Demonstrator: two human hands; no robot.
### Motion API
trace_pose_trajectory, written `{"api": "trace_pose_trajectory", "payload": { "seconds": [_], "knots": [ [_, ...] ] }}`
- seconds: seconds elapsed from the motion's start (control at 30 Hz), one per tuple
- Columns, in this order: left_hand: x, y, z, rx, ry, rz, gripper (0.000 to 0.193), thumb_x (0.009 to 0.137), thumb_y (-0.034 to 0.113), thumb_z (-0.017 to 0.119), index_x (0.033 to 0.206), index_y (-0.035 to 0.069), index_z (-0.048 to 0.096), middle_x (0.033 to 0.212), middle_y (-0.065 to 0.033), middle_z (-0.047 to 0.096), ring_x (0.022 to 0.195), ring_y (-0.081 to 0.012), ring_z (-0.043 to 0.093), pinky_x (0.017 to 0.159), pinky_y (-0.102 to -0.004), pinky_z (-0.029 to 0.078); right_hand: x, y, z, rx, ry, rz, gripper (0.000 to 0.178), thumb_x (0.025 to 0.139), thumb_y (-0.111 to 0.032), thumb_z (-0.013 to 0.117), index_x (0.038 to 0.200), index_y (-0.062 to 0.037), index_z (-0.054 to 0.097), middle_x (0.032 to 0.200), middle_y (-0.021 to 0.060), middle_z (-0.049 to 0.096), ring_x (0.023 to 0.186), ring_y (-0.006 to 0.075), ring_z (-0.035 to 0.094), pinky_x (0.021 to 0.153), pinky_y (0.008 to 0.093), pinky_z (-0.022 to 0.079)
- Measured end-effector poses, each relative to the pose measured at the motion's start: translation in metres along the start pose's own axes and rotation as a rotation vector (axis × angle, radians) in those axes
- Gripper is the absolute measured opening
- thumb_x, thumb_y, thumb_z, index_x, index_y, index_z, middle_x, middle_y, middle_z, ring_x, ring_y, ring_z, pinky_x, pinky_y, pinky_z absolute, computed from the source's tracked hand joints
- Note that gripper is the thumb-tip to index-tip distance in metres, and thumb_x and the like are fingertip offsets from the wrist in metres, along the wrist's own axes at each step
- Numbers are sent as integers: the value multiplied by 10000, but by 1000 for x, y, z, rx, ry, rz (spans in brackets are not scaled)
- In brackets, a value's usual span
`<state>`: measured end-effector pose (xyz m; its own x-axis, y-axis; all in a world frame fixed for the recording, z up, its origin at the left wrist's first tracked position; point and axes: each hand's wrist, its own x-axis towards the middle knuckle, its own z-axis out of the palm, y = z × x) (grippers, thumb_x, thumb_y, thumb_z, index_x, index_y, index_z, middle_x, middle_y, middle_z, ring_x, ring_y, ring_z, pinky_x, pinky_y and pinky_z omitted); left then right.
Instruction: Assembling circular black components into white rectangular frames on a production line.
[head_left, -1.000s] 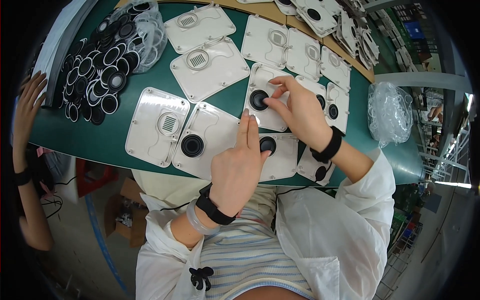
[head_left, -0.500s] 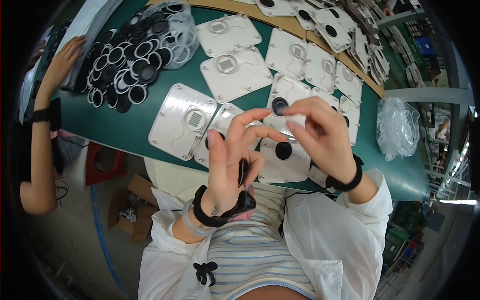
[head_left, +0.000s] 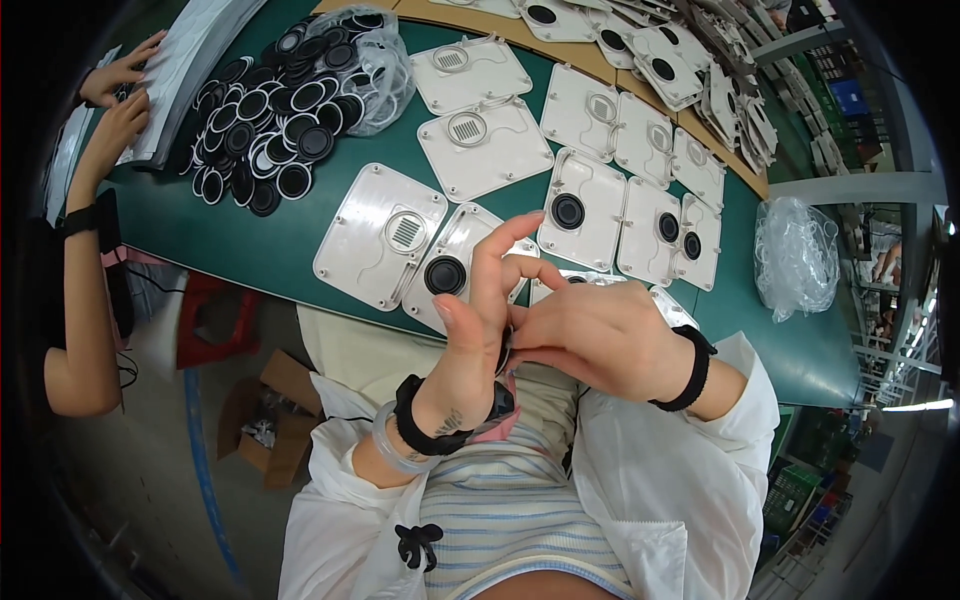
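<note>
In front of my body my left hand (head_left: pixel 475 325) is raised, with its thumb and index finger stretched up and its lower fingers curled round a black disc (head_left: pixel 503 352) seen nearly edge-on. My right hand (head_left: pixel 610 335) reaches across, back of the hand up, its closed fingertips meeting that disc; their exact hold is partly hidden. Beyond my hands lie flat white panels with rounded corners. One panel (head_left: pixel 375 205) shows a round slotted grille, while another panel (head_left: pixel 590 180) bears a black disc (head_left: pixel 568 211). A further disc (head_left: pixel 445 275) sits on the panel beside my left thumb.
A pile of black discs with white rims (head_left: pixel 265 140) spills from a clear plastic bag (head_left: pixel 385 85) at the far left. More white panels (head_left: pixel 660 65) are stacked at the back right. Crumpled clear plastic (head_left: pixel 795 258) lies at right. A co-worker's hands (head_left: pixel 120 110) touch a pale sheet at left.
My right hand has come down and left from above the panels to the disc in my left hand. A disc on a middle panel is now uncovered. The co-worker's second hand has come into view.
</note>
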<state>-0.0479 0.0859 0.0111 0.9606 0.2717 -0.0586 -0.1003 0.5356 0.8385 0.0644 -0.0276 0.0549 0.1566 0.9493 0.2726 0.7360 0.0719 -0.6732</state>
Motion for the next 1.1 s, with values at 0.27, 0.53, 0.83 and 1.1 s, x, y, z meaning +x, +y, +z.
{"api": "trace_pose_trajectory", "payload": {
  "seconds": [0.27, 0.53, 0.83, 1.1],
  "knots": [
    [0, 6, -9, -188, 64, -89, 929, 862, 747, 52, 1368, 16, 321, 1030, -88, 579, 811, -120, 556, 661, -217, 404, -9, -6, -16, -364, -2, -367, 155, 670, -52, 700, 811, -52, 637, 965, 90, 649, 527, 128, 533, 424, 251, 423],
    [-10, -1, -12, -293, -40, -372, 377, 986, 328, 437, 1080, -8, 580, 914, -46, 631, 777, -98, 599, 645, -201, 443, -37, -1, -35, -689, 128, -426, 160, 612, -57, 687, 756, -50, 619, 963, 97, 654, 504, 77, 439, 387, 192, 301],
    [-8, -10, 2, -56, 11, -259, 142, 904, 64, 589, 1019, -20, 586, 893, -47, 624, 766, -98, 618, 650, -198, 469, -44, -10, -24, -406, 215, 76, 133, 693, 6, 687, 819, -28, 661, 954, 78, 668, 608, 128, 576, 480, 240, 444],
    [-10, -20, 9, 168, 34, -140, 108, 900, 26, 585, 987, -37, 585, 897, -49, 607, 785, -102, 632, 659, -200, 484, -49, -6, -12, 30, 290, 372, 156, 752, 27, 703, 902, -15, 711, 926, 100, 683, 756, 175, 656, 617, 258, 520]
  ]
}}
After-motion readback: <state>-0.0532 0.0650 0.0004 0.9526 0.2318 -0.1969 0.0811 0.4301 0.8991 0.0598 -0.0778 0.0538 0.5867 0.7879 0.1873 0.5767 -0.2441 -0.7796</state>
